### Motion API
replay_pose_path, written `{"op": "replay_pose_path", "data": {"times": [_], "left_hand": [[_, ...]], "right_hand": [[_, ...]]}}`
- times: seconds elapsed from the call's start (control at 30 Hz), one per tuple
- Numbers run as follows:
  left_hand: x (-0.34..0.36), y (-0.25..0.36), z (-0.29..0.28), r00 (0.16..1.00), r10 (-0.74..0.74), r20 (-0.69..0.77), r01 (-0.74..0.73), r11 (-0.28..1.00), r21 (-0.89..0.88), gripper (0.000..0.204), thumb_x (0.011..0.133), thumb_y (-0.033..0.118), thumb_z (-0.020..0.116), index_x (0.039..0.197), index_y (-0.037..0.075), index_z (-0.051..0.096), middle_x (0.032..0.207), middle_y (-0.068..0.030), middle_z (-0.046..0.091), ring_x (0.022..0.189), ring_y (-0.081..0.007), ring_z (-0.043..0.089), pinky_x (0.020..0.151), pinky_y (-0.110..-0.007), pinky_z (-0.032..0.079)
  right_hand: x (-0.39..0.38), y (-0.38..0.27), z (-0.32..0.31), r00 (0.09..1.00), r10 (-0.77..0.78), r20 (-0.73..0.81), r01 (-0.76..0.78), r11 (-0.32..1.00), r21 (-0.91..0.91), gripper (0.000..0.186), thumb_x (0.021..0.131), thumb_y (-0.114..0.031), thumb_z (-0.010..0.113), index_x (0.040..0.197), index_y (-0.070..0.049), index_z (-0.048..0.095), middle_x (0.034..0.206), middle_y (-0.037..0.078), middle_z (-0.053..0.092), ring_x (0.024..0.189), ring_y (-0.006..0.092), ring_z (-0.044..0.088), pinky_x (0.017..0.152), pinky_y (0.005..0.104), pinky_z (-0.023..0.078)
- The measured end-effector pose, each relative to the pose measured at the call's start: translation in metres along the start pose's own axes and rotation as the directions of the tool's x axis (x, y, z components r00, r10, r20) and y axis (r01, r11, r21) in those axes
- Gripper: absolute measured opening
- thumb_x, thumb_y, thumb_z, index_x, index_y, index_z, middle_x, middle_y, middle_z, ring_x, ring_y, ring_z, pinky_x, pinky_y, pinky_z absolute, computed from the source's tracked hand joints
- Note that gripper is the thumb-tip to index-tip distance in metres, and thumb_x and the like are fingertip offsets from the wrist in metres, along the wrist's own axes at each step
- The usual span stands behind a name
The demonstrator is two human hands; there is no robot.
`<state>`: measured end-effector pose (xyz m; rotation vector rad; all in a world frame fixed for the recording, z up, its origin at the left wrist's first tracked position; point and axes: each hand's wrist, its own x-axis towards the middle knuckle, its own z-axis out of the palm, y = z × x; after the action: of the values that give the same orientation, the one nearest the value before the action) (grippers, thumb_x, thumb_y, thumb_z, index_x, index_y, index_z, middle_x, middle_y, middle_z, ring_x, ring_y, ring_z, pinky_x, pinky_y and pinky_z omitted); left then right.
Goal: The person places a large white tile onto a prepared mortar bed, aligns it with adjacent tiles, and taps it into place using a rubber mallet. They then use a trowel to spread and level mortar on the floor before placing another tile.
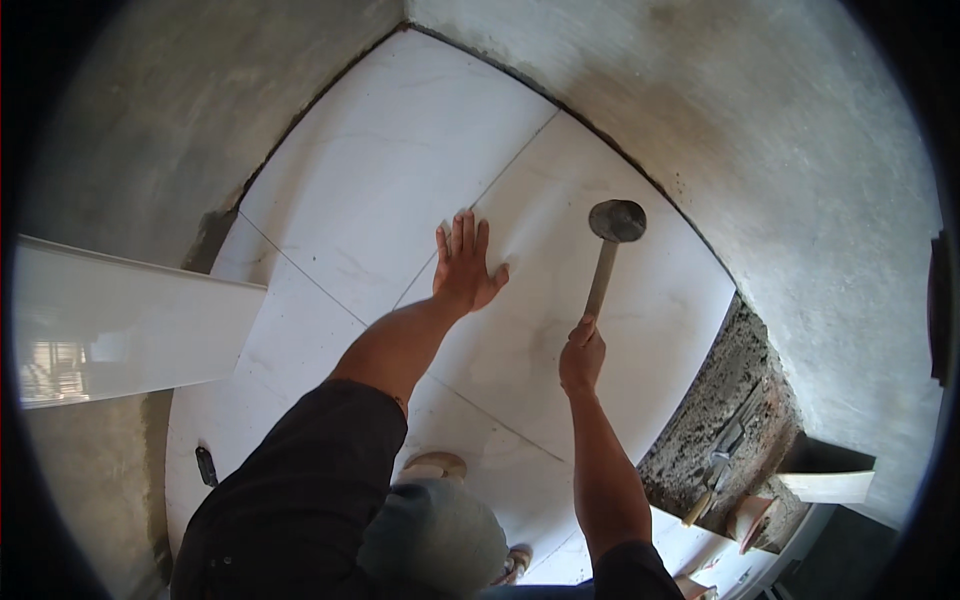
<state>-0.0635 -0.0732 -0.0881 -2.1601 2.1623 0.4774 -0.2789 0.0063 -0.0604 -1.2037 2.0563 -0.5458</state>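
Observation:
My left hand point(463, 268) lies flat with its fingers spread on the white floor tiles point(530, 290), across the joint between two of them. Wrapped round the wooden handle of a rubber mallet point(603, 270) is my right hand point(583, 357). The mallet's dark round head points away from me, over the tile on the right. Whether the head touches the tile or hovers above it, I cannot tell.
Rough mortar point(690, 430) fills the untiled strip at right, where a trowel point(715, 475) and a terracotta-coloured bowl point(750, 522) lie. A loose white tile point(130, 320) leans at the left wall. A small black object point(206, 466) lies on the tiles. Grey walls point(730, 110) meet at the far corner.

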Motion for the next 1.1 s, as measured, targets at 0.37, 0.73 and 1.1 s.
{"op": "replay_pose_path", "data": {"times": [0.37,0.73,1.1], "left_hand": [[0.001,-0.001,0.003,0.999,0.023,-0.023,-0.023,1.000,0.008,0.084,0.096,0.055,0.036,0.154,0.001,0.010,0.161,-0.0215,0.003,0.150,-0.0340,-0.001,0.120,-0.052,0.001],[-0.005,-0.001,0.006,0.994,0.048,-0.098,-0.051,0.998,-0.037,0.086,0.094,0.054,0.039,0.153,-0.002,0.012,0.160,-0.0245,0.006,0.150,-0.0372,0.002,0.120,-0.053,0.003],[0.061,0.012,0.002,0.987,0.146,-0.067,-0.143,0.988,0.056,0.090,0.094,0.059,0.034,0.152,-0.006,0.012,0.160,-0.0243,0.009,0.150,-0.0363,0.004,0.121,-0.051,0.005]], "right_hand": [[-0.039,0.040,-0.003,0.988,-0.053,-0.142,0.067,0.993,0.096,0.052,0.104,-0.042,0.035,0.085,0.001,0.057,0.068,0.013,0.058,0.064,0.0297,0.057,0.064,0.0414,0.045],[-0.047,0.041,-0.007,0.989,-0.039,-0.146,0.047,0.998,0.050,0.051,0.104,-0.041,0.036,0.080,0.000,0.054,0.067,0.013,0.056,0.062,0.0283,0.052,0.061,0.0411,0.043],[-0.047,0.039,-0.008,0.998,0.064,-0.024,-0.064,0.998,0.026,0.054,0.104,-0.043,0.034,0.084,0.002,0.056,0.070,0.015,0.057,0.065,0.0297,0.056,0.064,0.0426,0.044]]}}
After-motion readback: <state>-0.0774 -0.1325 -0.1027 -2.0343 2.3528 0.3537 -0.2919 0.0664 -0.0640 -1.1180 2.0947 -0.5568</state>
